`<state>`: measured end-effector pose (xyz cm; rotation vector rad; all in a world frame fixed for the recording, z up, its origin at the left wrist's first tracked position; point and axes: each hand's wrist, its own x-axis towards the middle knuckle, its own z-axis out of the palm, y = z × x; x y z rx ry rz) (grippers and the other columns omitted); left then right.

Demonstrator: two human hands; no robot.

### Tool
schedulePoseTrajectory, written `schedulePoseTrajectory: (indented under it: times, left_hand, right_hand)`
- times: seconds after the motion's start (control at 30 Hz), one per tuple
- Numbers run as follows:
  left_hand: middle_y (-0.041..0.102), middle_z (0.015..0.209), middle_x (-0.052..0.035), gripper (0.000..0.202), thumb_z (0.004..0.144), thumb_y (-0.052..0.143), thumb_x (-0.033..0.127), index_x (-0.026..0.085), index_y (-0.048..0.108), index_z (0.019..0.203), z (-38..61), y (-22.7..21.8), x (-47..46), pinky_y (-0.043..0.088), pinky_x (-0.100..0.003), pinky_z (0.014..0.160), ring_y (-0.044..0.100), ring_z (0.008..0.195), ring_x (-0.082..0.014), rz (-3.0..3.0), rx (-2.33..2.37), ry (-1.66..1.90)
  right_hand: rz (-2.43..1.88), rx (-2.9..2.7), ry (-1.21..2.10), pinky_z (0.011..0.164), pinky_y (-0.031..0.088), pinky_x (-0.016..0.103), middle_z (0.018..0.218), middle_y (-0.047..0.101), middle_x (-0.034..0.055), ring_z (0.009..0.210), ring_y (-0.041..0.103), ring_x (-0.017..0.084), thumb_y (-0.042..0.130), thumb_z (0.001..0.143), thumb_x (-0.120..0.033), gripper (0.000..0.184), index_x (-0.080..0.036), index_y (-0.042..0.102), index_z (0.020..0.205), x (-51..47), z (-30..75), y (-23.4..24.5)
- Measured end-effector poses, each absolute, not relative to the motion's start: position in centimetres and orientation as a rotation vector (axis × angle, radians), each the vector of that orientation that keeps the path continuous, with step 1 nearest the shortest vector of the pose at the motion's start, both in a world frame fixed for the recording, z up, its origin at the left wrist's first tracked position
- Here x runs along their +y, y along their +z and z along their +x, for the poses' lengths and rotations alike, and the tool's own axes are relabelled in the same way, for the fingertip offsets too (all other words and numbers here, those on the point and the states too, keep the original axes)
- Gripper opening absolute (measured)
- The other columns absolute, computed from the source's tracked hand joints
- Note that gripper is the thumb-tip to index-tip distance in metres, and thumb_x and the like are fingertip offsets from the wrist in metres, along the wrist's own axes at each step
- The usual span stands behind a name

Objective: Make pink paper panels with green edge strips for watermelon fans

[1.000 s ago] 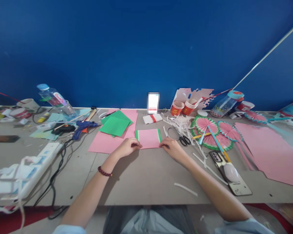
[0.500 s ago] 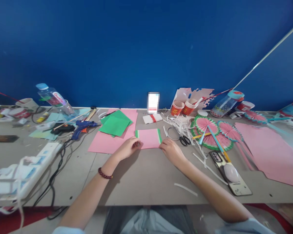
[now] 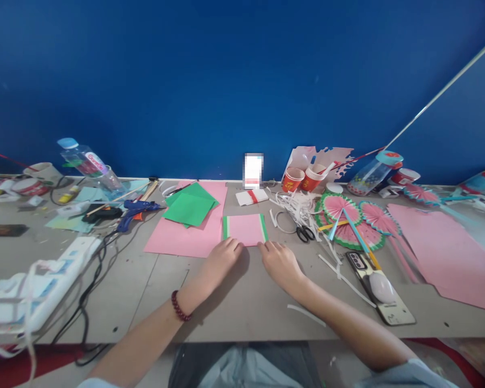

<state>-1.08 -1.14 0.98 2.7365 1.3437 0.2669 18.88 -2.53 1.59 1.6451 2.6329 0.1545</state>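
A small pink sheet of paper [image 3: 246, 228] with green and whitish strips down its left and right sides lies on the desk before me. My left hand [image 3: 226, 256] grips its near edge at the left corner, fingers bent together and the thumb hidden. At the near right corner, my right hand [image 3: 278, 260] holds the same edge with its fingers close together. Green paper sheets [image 3: 192, 206] rest on a larger pink sheet [image 3: 167, 240] to the left. Black-handled scissors [image 3: 305, 234] lie right of the paper, beside white paper strips [image 3: 295, 207].
Watermelon-patterned paper fans [image 3: 341, 209] and a phone [image 3: 398, 312] with a white mouse-like object [image 3: 382, 288] lie to the right. A blue glue gun [image 3: 135, 213], a power strip [image 3: 60, 283] and black cables are on the left. Red paper cups [image 3: 293, 179] stand at the back.
My left hand has moved right and nearer to me along the paper's near edge. My right hand has shifted slightly left onto that edge. The paper stays about where it was.
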Motion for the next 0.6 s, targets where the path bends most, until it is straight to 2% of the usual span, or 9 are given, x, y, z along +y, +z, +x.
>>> schedulePoseTrajectory:
  times: [0.17,0.3,0.37,0.47,0.6]
  left_hand:
    - [0.057,0.1,-0.0094,0.022,0.086,0.046,0.0,0.013,0.058,0.1,0.2,-0.2,-2.1,0.049,-0.035,0.074,0.055,0.093,-0.0233,2.908,1.504,0.062]
    - [0.057,0.105,-0.0116,0.026,0.085,0.046,0.003,0.011,0.059,0.106,0.6,-0.3,-2.9,0.048,-0.034,0.075,0.053,0.095,-0.0233,2.943,1.522,0.026]
    - [0.055,0.114,-0.0145,0.034,0.085,0.046,0.005,0.009,0.056,0.116,0.8,-0.2,-3.3,0.047,-0.036,0.08,0.052,0.098,-0.0243,2.926,1.544,0.022]
    - [0.049,0.128,-0.0186,0.042,0.084,0.047,0.013,0.005,0.052,0.125,1.2,-0.2,-4.1,0.043,-0.042,0.093,0.047,0.109,-0.0278,2.875,1.545,0.046]
    - [0.05,0.127,-0.0158,0.046,0.086,0.043,0.021,0.008,0.049,0.13,1.3,-0.3,-4.7,0.04,-0.043,0.097,0.043,0.114,-0.0287,2.731,1.592,0.14]
  right_hand:
    - [1.626,2.621,0.196,0.075,0.05,0.029,0.114,0.061,0.0145,0.094,0.061,0.02,0.049,0.087,-0.009,0.028,-0.013,0.058,0.113,-3.1,18.6,1.4]
    - [1.608,2.638,0.231,0.077,0.052,0.031,0.116,0.06,0.0154,0.099,0.06,0.021,0.047,0.089,-0.01,0.042,-0.014,0.048,0.131,-3.5,18.4,1.2]
    - [1.599,2.646,0.231,0.077,0.052,0.034,0.112,0.061,0.0146,0.099,0.06,0.023,0.047,0.089,-0.012,0.046,-0.015,0.045,0.135,-3.6,18.3,1.2]
    - [1.598,2.646,0.239,0.078,0.052,0.035,0.112,0.061,0.0153,0.1,0.06,0.024,0.048,0.089,-0.014,0.042,-0.014,0.049,0.131,-3.7,18.1,1.2]
    - [1.599,2.632,0.295,0.079,0.052,0.036,0.115,0.061,0.0168,0.105,0.058,0.026,0.048,0.089,-0.014,0.041,-0.013,0.051,0.13,-3.9,17.9,0.7]
